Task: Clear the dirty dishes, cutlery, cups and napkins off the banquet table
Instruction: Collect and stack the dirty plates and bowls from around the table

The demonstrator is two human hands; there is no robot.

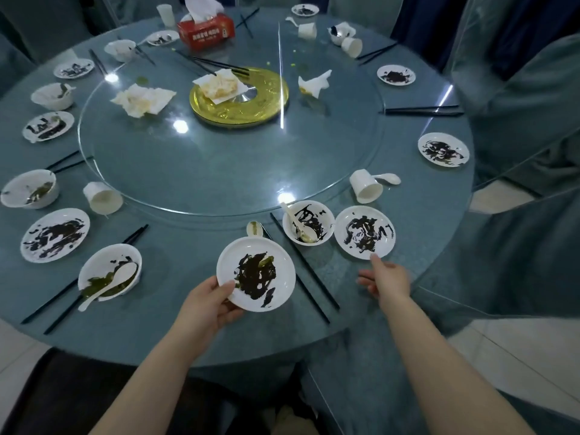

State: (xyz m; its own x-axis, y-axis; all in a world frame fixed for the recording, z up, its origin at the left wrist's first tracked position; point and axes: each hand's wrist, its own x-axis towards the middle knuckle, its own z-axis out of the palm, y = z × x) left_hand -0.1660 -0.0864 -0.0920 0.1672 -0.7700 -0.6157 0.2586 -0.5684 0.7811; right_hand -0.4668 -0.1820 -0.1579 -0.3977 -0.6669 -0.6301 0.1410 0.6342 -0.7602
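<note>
Dozens of dirty pieces across round blue-grey banquet table [175,334]. Near edge: sauce-smeared white plate [255,274], stiff, slick, breakable, best pinched at clean rim, gripped so by left hand [207,304]. Right hand [387,282] open, fingertip touching second smeared white plate [364,232].

Teal tabletop [194,312]; white plates [255,274] smeared with black sauce swirls; black chopsticks [303,262]; gold centre disc [270,98]; red tissue box [205,31] with white lettering; white cups [365,186]; bowl [110,271] streaked green.
</note>
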